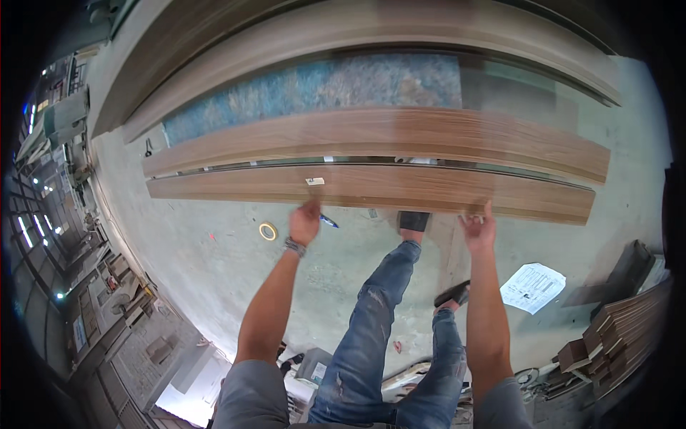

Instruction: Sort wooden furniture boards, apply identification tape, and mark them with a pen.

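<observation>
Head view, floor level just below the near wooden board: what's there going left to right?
Roll of tape → left hand with a blue pen → forward foot in a dark sandal → right hand on the board's edge → printed paper sheet.

Left hand (305,223): its fingertips were hidden against the near wooden board (371,187); grip on the blue pen (328,222) unclear.
Right hand (479,230): fingertips blurred at the board's edge.
Paper sheet (532,287): print too small to tell.
Upper boards (357,28): cut off by the dark rim.
Left foot (413,222): partly hidden under the board.
</observation>
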A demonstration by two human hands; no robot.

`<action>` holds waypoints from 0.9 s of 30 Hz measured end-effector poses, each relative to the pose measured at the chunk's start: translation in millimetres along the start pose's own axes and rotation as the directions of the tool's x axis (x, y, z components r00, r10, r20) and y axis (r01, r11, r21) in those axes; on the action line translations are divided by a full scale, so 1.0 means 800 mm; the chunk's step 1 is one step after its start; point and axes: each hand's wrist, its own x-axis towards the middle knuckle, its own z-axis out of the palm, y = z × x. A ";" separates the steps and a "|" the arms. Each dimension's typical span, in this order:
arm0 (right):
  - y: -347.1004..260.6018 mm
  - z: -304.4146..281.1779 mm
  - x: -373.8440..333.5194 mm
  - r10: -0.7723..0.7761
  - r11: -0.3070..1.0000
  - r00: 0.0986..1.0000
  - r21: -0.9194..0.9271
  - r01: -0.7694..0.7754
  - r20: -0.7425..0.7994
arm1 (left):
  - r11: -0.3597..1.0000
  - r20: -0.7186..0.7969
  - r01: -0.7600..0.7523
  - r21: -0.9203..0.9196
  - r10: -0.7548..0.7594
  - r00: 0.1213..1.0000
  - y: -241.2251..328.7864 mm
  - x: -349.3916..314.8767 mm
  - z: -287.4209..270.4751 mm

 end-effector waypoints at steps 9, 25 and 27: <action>0.003 -0.041 0.010 -0.114 0.986 0.968 0.147 0.082 0.225 | 0.840 0.197 -0.285 0.461 0.216 0.956 -0.038 0.161 -0.063; -0.130 -0.184 -0.301 -0.244 0.969 0.962 -0.053 0.239 -0.125 | 0.903 0.657 -0.284 0.323 0.002 0.754 0.198 -0.016 -0.071; -0.203 -0.266 -0.373 -0.395 0.918 0.862 -0.101 0.384 -0.317 | 0.850 0.692 -0.451 0.271 0.154 0.705 0.275 -0.089 -0.042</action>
